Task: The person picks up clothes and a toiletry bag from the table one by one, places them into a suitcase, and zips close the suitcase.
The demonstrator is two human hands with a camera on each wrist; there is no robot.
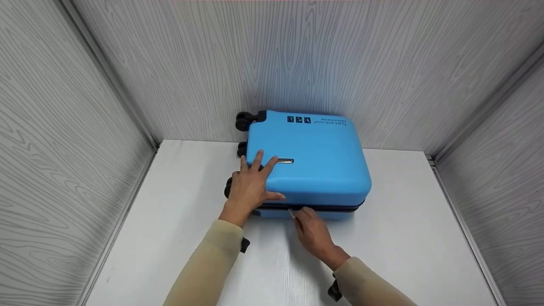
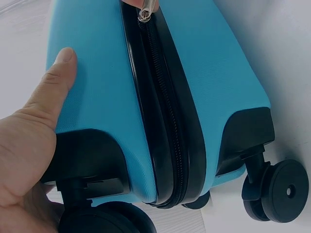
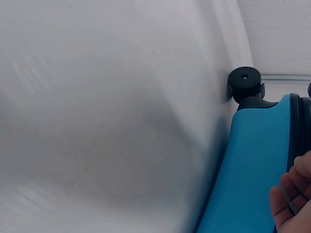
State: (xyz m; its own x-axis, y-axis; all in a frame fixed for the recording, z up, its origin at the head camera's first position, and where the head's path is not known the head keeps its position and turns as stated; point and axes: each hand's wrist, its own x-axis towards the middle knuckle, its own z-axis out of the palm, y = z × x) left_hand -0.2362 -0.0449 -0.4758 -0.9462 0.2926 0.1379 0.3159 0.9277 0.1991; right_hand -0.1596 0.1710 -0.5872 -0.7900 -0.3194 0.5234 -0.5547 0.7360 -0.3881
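Note:
A light blue hard-shell suitcase (image 1: 314,148) lies flat, its wheels pointing left. My left hand (image 1: 250,187) rests with spread fingers on its near left corner, thumb on the front side above the black zipper band (image 1: 323,207). In the left wrist view that thumb (image 2: 51,92) lies along the blue shell beside a black wheel mount (image 2: 90,155). My right hand (image 1: 314,233) is at the middle of the front side, fingers curled, pinching the metal zipper pull (image 2: 147,7). The zipper teeth (image 2: 167,104) run closed from the slider toward the wheeled end.
The suitcase lies on a white table (image 1: 191,204), close to the grey wood-grain back panel (image 1: 297,63). Similar panels (image 1: 42,148) stand left and right. Black wheels (image 1: 244,121) stick out from the suitcase's left end.

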